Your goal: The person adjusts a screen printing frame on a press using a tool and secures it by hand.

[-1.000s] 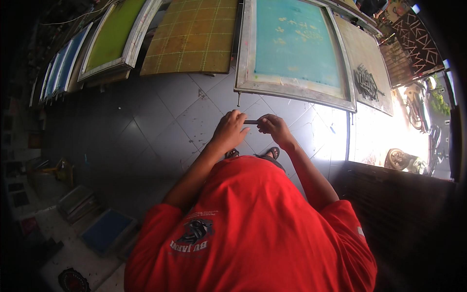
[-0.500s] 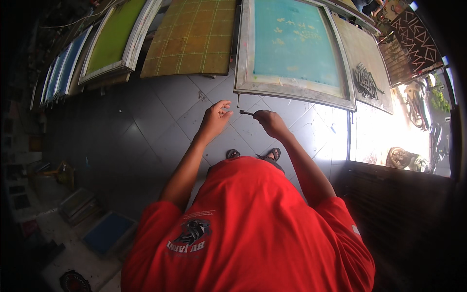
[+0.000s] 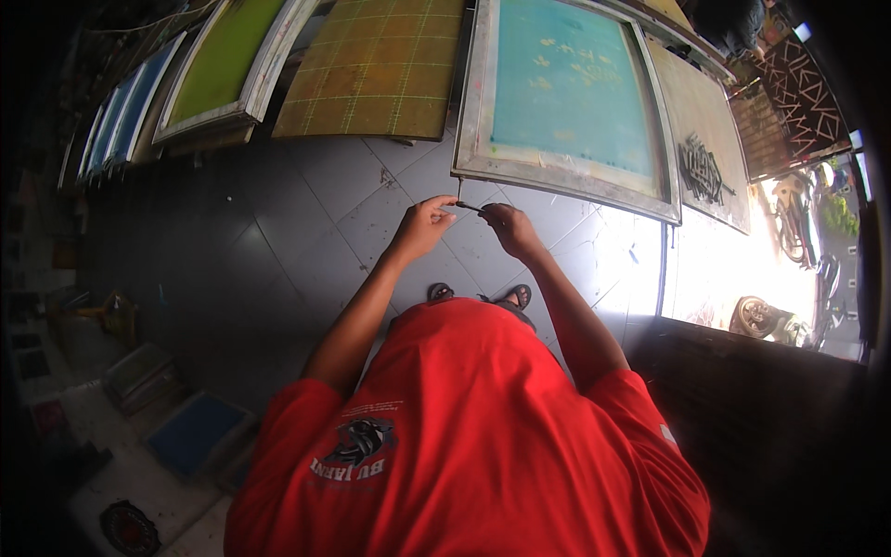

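My right hand (image 3: 512,229) grips a small dark wrench (image 3: 471,208) by its near end, with the tool pointing left. My left hand (image 3: 423,227) has its fingers curled in at the wrench's far end, seemingly pinching it; the exact contact is too small to see. Just above that end, a thin bolt (image 3: 460,188) hangs below the corner of a screen-printing frame (image 3: 566,182). This frame has a pale, worn border and turquoise mesh with lighter marks. Both hands are just in front of the frame's near left corner.
Left of the frame lie a brown board with a green grid (image 3: 367,79) and a green-meshed screen (image 3: 218,60). A pale board with a dark print (image 3: 703,172) is to the right. Below is grey tiled floor (image 3: 306,213). A motorcycle (image 3: 756,316) stands in the bright doorway.
My left hand has moved right and its fingers have closed in at the wrench's far end. The wrench has come up slightly, to just below the bolt. My view has shifted slightly.
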Motion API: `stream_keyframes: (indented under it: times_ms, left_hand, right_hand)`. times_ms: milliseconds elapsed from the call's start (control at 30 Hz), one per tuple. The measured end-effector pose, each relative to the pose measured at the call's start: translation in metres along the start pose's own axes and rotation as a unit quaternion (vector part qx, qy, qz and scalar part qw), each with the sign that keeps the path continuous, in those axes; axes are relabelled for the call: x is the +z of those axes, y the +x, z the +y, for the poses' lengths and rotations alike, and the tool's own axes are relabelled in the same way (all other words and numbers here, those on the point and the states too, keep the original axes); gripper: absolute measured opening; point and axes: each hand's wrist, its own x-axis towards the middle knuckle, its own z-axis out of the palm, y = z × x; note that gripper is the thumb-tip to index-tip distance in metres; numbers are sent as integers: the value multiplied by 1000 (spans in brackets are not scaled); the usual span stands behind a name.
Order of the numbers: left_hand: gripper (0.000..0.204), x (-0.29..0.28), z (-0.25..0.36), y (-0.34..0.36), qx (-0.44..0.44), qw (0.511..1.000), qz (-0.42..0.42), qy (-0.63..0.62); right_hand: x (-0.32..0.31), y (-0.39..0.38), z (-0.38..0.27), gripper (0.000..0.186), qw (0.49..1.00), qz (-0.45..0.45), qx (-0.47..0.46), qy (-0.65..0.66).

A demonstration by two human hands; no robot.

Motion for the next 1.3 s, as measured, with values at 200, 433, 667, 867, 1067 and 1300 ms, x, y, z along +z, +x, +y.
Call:
stream_keyframes:
  times_ms: [200, 433, 667, 867, 1067, 1300]
  left_hand:
    - [30, 2, 3, -1, 12, 1000, 20, 1]
    - [30, 0, 12, -3, 1, 1000, 11, 23]
    - [29, 1, 3, 0, 19, 999, 26, 13]
    - [25, 4, 8, 2, 11, 999, 36, 20]
    - [20, 6, 5, 5, 31, 997, 65, 19]
    - [19, 7, 5, 5, 35, 996, 83, 19]
  right_hand:
    - [10, -1, 8, 18, 999, 12, 19, 49]
    - [18, 1, 16, 18, 998, 20, 16, 63]
    - [3, 7, 8, 16, 999, 12, -16, 35]
    - [13, 0, 15, 16, 998, 15, 24, 56]
    - [24, -5, 16, 17, 992, 30, 49, 110]
    - [23, -3, 16, 17, 996, 36, 18, 74]
